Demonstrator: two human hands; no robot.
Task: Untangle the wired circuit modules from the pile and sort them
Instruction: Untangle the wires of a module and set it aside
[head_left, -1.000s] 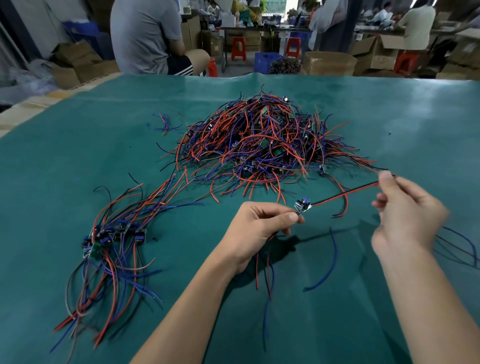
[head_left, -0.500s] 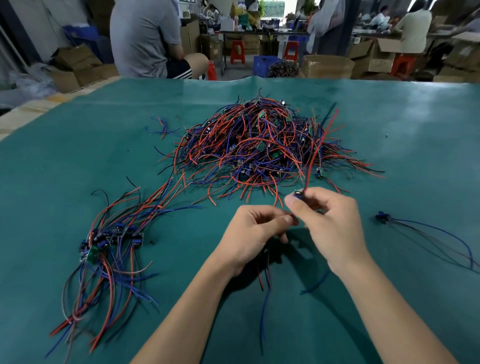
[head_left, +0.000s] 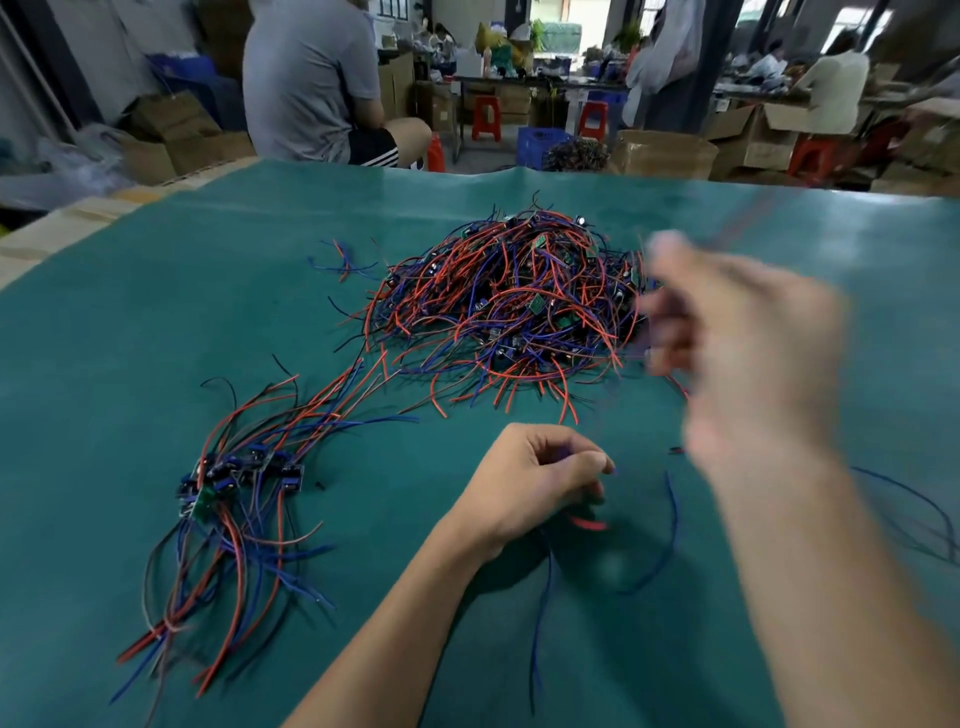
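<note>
A tangled pile of red and blue wired modules (head_left: 519, 301) lies in the middle of the green mat (head_left: 156, 322). A sorted bundle of modules (head_left: 239, 473) lies at the left, its wires fanned toward me. My left hand (head_left: 535, 478) sits low over the mat and pinches thin blue wires (head_left: 543, 597) that trail down toward me. My right hand (head_left: 743, 353) is raised beside the pile and heavily blurred. Its fingers are curled, and a faint red wire (head_left: 748, 213) streaks up and to the right from them.
More dark and blue wires (head_left: 914, 509) lie on the mat at the far right. A short stray wire bunch (head_left: 343, 262) sits left of the pile. Beyond the mat's far edge a seated person (head_left: 317, 83), cardboard boxes and red stools fill the room.
My right hand has left the left hand and swung up and right with a red wire. The left hand has stayed in place with the blue wires.
</note>
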